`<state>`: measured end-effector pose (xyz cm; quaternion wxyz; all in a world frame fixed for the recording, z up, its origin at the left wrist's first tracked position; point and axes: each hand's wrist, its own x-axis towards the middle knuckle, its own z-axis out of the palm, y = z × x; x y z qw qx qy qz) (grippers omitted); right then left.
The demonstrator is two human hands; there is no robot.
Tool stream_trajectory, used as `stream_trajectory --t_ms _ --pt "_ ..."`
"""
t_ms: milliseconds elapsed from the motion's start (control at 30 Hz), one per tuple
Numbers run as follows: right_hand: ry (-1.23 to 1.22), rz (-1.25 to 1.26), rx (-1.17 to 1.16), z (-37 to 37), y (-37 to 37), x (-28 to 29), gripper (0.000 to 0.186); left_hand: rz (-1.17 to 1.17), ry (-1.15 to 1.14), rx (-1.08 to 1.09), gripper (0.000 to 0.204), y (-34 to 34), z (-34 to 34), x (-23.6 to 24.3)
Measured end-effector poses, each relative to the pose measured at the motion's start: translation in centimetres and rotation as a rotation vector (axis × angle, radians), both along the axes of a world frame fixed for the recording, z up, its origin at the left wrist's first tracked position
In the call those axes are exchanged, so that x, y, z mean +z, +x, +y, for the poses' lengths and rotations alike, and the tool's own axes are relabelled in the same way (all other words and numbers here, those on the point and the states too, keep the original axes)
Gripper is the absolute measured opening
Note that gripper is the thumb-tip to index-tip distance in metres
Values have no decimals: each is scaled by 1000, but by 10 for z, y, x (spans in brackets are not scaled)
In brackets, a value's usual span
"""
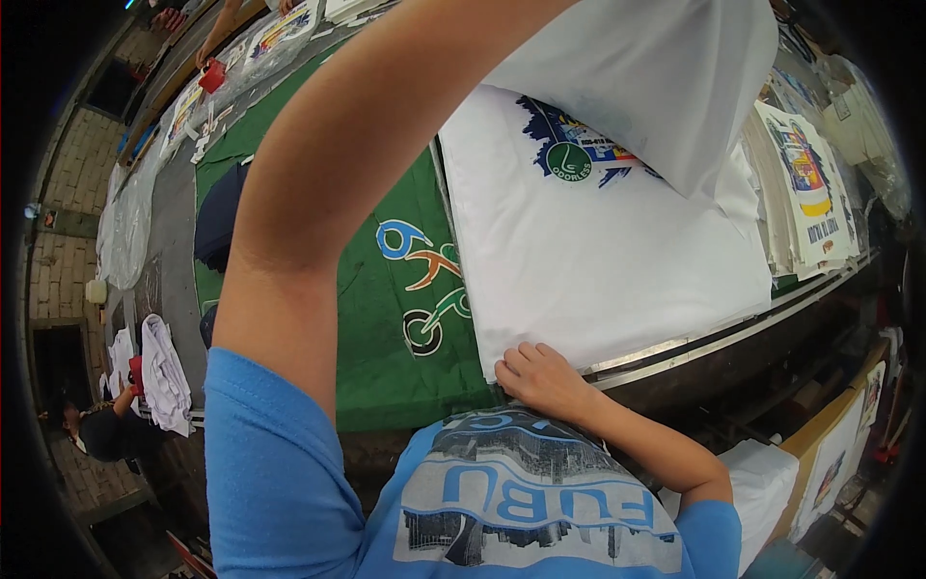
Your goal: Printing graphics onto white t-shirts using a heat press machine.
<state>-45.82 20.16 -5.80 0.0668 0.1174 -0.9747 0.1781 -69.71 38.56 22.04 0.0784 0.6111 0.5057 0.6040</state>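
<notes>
My left arm stretches up across the view and leaves it at the top edge, so my left hand is out of sight. My right hand (pixel 542 378) is closed, its curled fingers on the near left corner of a white cloth (pixel 608 261) that lies flat on the table. A printed design (pixel 569 159) in dark blue and green shows on the cloth's far part. Over that print hangs a raised, folded-back white cloth (pixel 646 77), partly covering it. Whatever holds its upper end is hidden beyond the frame.
A green cloth (pixel 376 376) with a coloured cyclist figure covers the table at left; dark folded fabric (pixel 222 217) lies on it. Printed white pieces (pixel 805 183) are stacked at right. Clear plastic (pixel 135 227) lies far left. Another person (pixel 106 429) stands at lower left, near white garments (pixel 166 372).
</notes>
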Motion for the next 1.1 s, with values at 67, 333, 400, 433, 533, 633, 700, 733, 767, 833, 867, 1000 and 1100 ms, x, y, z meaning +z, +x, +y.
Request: stream_trajectory --t_ms 67,333,400,433,533,633,700,733,767,833,867,1000,1100 --pt "43 12 -11 -6 0 2 18 6 12 -35 30 6 -8 0" --pt "-365 153 -397 5 -7 36 13 51 49 -98 31 15 -28 -7" --pt "-362 308 -526 40 -17 75 13 45 -15 -144 32 16 -38 -5" --pt "-343 360 -579 63 -25 102 14 51 -9 -150 32 16 -44 -4" --pt "-242 729 -672 129 -53 176 8 -7 -103 -238 28 17 -51 -7" --pt "30 813 -779 184 -61 238 18 30 -62 -357 27 13 -42 -12" --pt "32 877 -759 202 -67 264 17 4 -98 -353 26 14 -40 -6" --pt "25 942 -726 200 -76 277 12 29 -75 -283 28 11 -38 -3" --pt "13 1006 -689 197 -86 287 9 54 -54 -209 30 8 -38 1" --pt "53 1025 -668 196 -93 299 9 94 -27 -201 30 5 -38 9" --pt "-22 1029 -668 202 -97 302 9 131 5 -201 30 5 -35 12" --pt "31 1116 -667 204 -101 308 10 267 144 -150 28 -8 -2 18" --pt "176 1138 -722 218 -87 279 13 39 61 -171 26 -16 11 19"
